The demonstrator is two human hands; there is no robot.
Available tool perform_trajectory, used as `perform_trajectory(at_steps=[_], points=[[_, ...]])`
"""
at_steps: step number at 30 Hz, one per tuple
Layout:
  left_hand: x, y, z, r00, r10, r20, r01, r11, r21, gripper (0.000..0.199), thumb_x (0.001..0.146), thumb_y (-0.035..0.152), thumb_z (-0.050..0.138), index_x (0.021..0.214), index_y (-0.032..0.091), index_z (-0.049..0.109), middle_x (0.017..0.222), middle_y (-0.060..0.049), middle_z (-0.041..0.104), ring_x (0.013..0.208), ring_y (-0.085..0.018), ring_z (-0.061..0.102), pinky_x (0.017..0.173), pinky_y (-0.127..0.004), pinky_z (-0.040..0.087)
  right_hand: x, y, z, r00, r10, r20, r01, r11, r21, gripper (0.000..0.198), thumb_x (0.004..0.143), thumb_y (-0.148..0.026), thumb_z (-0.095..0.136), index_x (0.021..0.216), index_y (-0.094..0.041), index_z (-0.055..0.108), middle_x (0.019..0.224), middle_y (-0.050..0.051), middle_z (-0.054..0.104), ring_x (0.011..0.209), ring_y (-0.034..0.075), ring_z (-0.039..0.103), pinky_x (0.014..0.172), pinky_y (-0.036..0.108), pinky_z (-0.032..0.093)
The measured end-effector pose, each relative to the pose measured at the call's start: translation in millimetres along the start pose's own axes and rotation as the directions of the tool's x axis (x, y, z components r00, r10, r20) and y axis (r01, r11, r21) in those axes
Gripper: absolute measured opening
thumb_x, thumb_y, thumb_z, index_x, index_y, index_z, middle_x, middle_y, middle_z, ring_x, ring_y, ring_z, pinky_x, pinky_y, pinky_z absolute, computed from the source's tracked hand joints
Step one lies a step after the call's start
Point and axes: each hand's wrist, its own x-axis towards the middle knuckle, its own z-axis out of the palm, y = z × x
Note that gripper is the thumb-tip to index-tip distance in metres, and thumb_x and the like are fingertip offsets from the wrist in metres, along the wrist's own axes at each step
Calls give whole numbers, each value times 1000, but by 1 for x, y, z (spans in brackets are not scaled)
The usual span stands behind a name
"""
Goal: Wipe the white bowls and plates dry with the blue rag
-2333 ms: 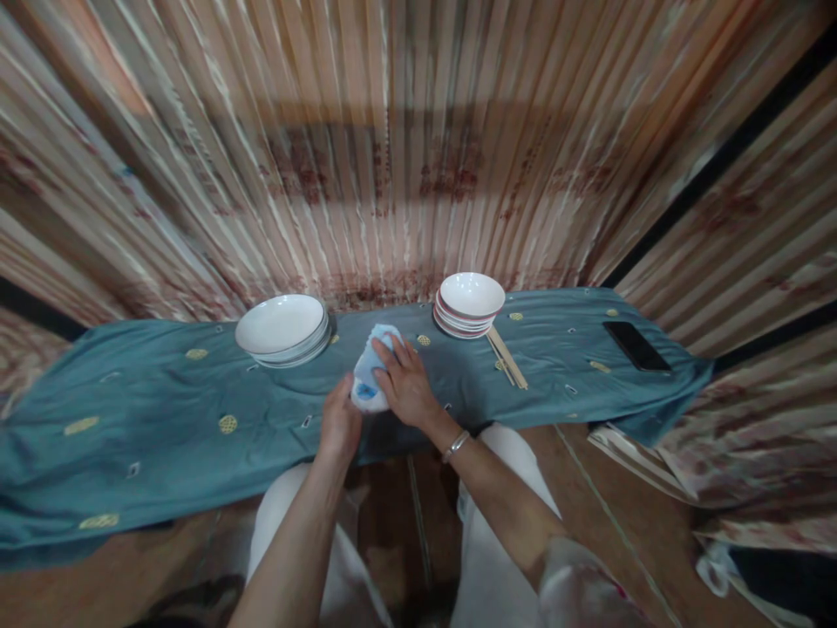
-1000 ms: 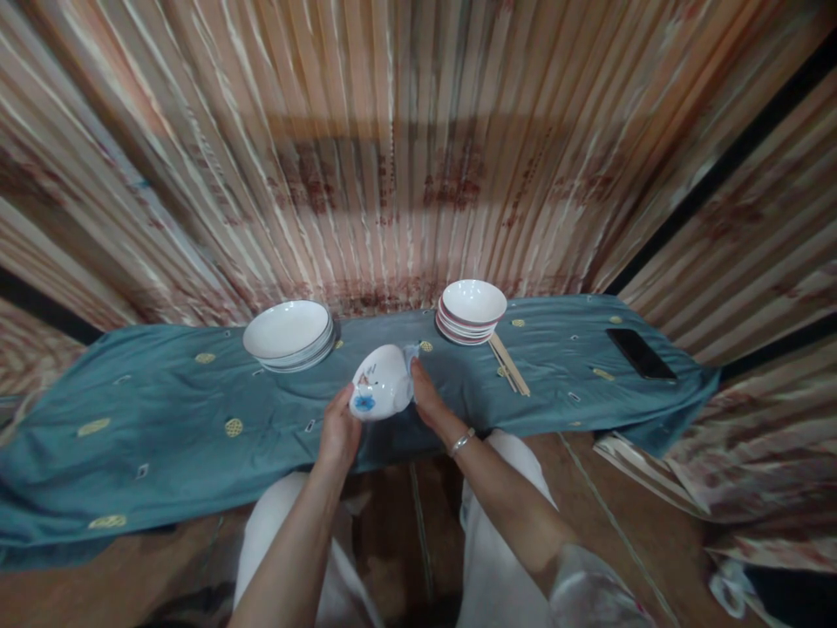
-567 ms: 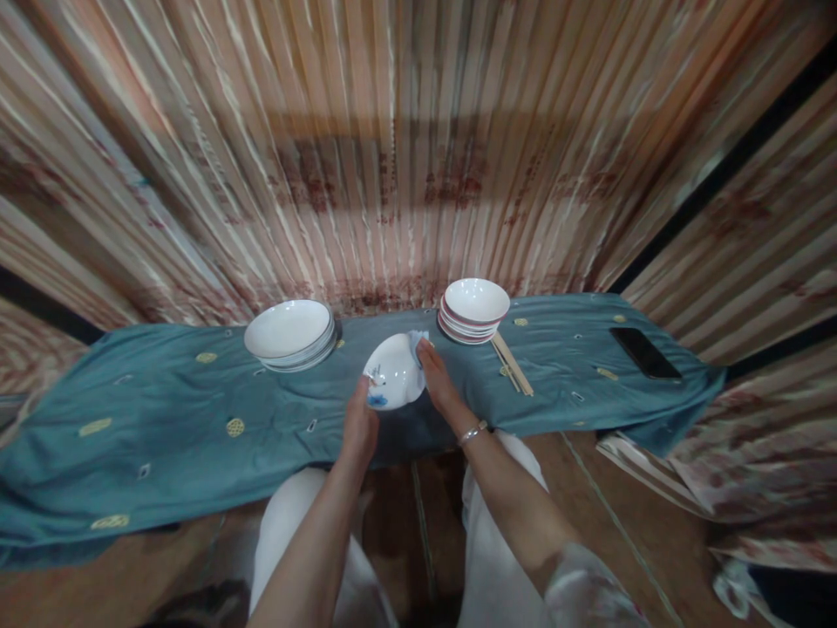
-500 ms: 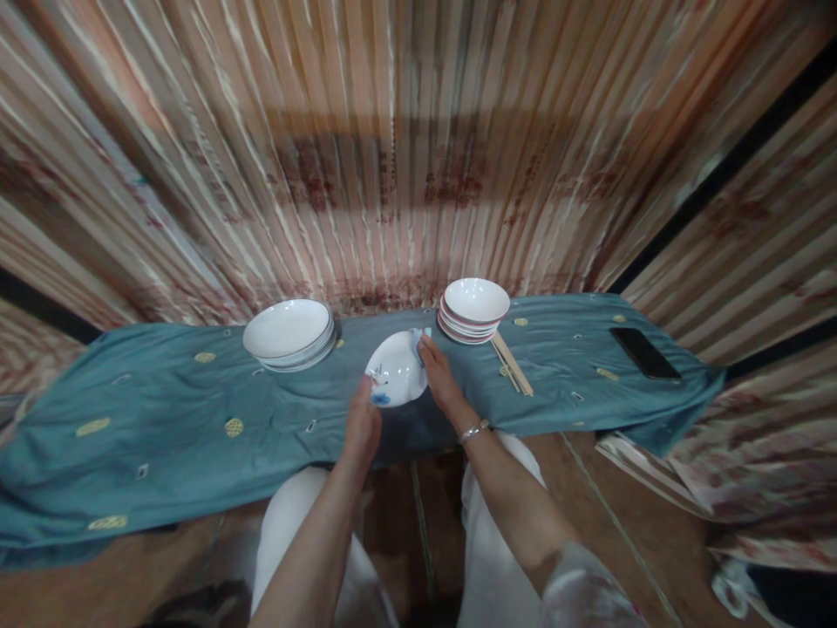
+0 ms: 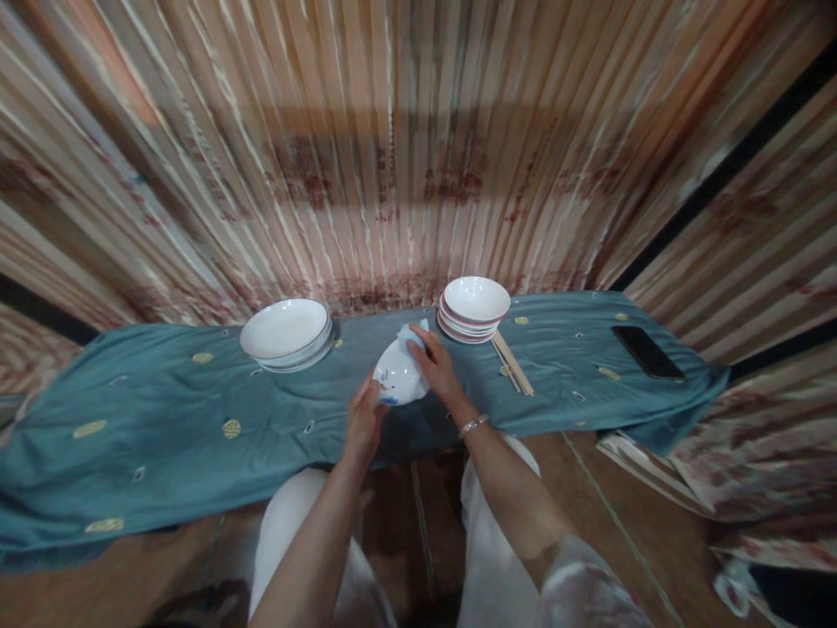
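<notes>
My left hand (image 5: 364, 417) is closed on the lower left rim of a white plate (image 5: 398, 375) with a blue pattern, which is held tilted above the cloth-covered table. A light blue cloth (image 5: 413, 332) is pinched in my right hand (image 5: 437, 365) and pressed over the plate's upper right rim. Part of the plate's right side is hidden behind that hand. To the left stands a stack of white plates (image 5: 286, 330) with dark rims. White bowls (image 5: 476, 301) with red rims are stacked behind and to the right of my right hand.
Wooden chopsticks (image 5: 512, 364) lie beside the bowl stack. A black phone (image 5: 647, 351) rests near the right end of the table, which has a teal tablecloth (image 5: 176, 410). A patterned curtain (image 5: 392, 174) hangs behind the table.
The plate has turned and tilted between my hands. My right hand with the cloth has shifted slightly along the upper rim, and more of the cloth shows. The stacks have stayed put.
</notes>
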Motion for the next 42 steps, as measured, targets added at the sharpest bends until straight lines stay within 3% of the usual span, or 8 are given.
perform_trajectory(at_steps=[5, 15, 23, 26, 31, 34, 37, 42], points=[[5, 7, -6, 993, 110, -43, -107, 992, 66, 45, 61, 38, 82, 101, 19, 73, 96, -5, 75, 96, -19, 67, 83, -27, 50, -8, -5, 3, 992, -109, 61, 117, 982, -147, 52, 94, -52, 45, 134, -22, 56, 139, 10, 55, 130, 25, 48, 114, 41, 33], [0, 33, -16, 990, 126, -61, -121, 989, 81, 34, 61, 37, 81, 87, 17, 75, 75, -3, 73, 75, -18, 67, 70, -25, 50, -35, -34, 15, 889, -296, 349, 430, 803, -414, 49, 100, -36, 35, 147, -21, 40, 156, 11, 33, 146, 23, 25, 120, 45, 22], [-4, 28, -26, 987, 155, -43, -154, 987, 42, 21, 62, 30, 77, 80, 18, 74, 87, -5, 75, 84, -19, 67, 80, -28, 50, -65, -49, 30, 800, -348, 489, 578, 663, -475, 44, 97, -27, 46, 141, -28, 49, 157, 5, 35, 150, 28, 12, 120, 55, 12], [-5, 27, -25, 991, 125, -38, -125, 992, 18, 27, 63, 34, 78, 82, 16, 74, 87, -6, 75, 89, -22, 68, 84, -31, 51, -65, -48, 29, 827, -322, 461, 535, 704, -467, 46, 97, -28, 46, 143, -28, 47, 157, 4, 34, 150, 27, 13, 120, 54, 15], [-8, 27, -20, 992, 116, -47, -117, 992, -39, 39, 65, 45, 78, 85, 12, 74, 85, -9, 75, 97, -26, 67, 88, -36, 50, -52, -26, 26, 941, -210, 264, 287, 911, -297, 51, 100, -34, 32, 149, -20, 37, 158, 8, 32, 148, 21, 21, 121, 45, 21], [-9, 29, -20, 991, 105, -88, -108, 993, -36, 42, 57, 44, 84, 82, 12, 72, 81, -9, 75, 97, -27, 67, 89, -37, 49, -43, -1, 31, 989, -48, 143, 63, 993, -99, 53, 100, -41, 26, 146, -21, 42, 152, 6, 43, 146, 18, 29, 122, 43, 22], [-10, 29, -22, 988, 88, -127, -91, 996, -18, 45, 52, 45, 86, 79, 12, 71, 77, -8, 73, 94, -27, 68, 89, -37, 49, -37, 17, 34, 987, 116, 111, -121, 992, 39, 57, 97, -51, 27, 141, -23, 50, 146, 6, 51, 140, 19, 40, 121, 43, 25], [-9, 27, -23, 991, 84, -103, -85, 996, -3, 43, 56, 44, 84, 83, 14, 70, 77, -6, 73, 87, -24, 68, 83, -35, 49, -45, 3, 27, 986, 55, 158, -51, 998, -26, 61, 95, -56, 36, 147, -25, 39, 154, 5, 39, 146, 19, 28, 121, 43, 21]])
